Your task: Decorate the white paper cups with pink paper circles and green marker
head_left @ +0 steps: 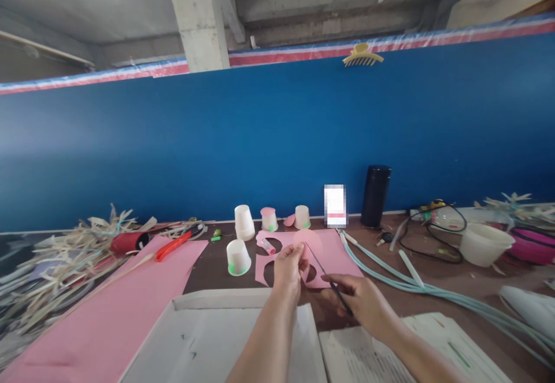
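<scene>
My left hand [287,268] pinches a round pink paper piece [309,240] and holds it up over the table. My right hand [363,301] grips a pair of scissors [325,274] whose thin blades point up into the paper's lower edge. Under both hands lies a pink sheet [333,250] with round holes cut out of it. A glue stick [267,246] rests on that sheet to the left.
White paper cups [238,257] stand upside down behind, some capped with pink. A large pink sheet [108,319], red scissors [174,245] and straw scraps [47,267] lie left. A black flask [375,195], cables, pale tubes [416,287] and a white bowl [483,244] are right. Open boxes [208,337] sit near me.
</scene>
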{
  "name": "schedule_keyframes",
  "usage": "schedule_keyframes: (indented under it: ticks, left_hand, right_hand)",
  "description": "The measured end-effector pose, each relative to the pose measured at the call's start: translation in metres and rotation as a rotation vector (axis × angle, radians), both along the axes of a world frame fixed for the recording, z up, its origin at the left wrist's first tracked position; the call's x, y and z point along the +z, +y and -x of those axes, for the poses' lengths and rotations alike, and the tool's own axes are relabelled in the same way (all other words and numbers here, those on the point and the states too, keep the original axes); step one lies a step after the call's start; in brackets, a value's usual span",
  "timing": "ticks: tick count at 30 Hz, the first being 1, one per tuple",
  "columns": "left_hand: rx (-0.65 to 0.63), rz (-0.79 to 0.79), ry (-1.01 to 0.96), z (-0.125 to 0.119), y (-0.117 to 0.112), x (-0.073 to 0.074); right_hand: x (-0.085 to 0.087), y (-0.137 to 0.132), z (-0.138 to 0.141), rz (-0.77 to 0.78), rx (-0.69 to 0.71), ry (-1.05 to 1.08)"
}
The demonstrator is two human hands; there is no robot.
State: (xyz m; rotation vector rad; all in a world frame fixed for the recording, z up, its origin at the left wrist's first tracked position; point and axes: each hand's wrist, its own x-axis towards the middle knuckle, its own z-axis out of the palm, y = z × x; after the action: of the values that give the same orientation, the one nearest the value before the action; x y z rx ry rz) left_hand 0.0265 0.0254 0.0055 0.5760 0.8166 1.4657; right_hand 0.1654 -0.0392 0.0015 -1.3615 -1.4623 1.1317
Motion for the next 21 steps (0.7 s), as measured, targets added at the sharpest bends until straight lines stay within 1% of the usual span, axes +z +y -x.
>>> schedule_keyframes:
  ticks: [3, 7, 9, 11, 12, 14, 17, 21]
  left_hand:
    - [0.006, 0.003, 0.009, 0.0, 0.0, 0.001]
    - [0.034, 0.01, 0.012, 0.005, 0.003, 0.0]
    - [0.064, 0.028, 0.041, 0.008, 0.005, -0.001]
    - [0.102, 0.045, 0.096, 0.011, 0.007, -0.002]
    - [0.116, 0.047, 0.125, 0.012, 0.008, -0.003]
    - [0.128, 0.034, 0.182, 0.012, 0.009, -0.006]
    - [0.11, 0.011, 0.284, 0.011, 0.01, -0.012]
    - [0.069, -0.016, 0.418, 0.009, 0.011, -0.019]
  right_hand:
    - [-0.004, 0.001, -0.002, -0.038, 0.021, -0.044]
    - [-0.006, 0.002, -0.006, -0.064, 0.082, -0.106]
    - [-0.006, 0.004, -0.013, -0.107, 0.006, -0.251]
    - [-0.006, 0.007, -0.024, -0.166, -0.169, -0.485]
    - [-0.006, 0.009, -0.03, -0.175, -0.243, -0.595]
    - [-0.005, 0.011, -0.04, -0.156, -0.317, -0.75]
    - [-0.005, 0.012, -0.05, -0.125, -0.297, -0.836]
    - [-0.004, 0.01, -0.051, -0.136, -0.206, -0.807]
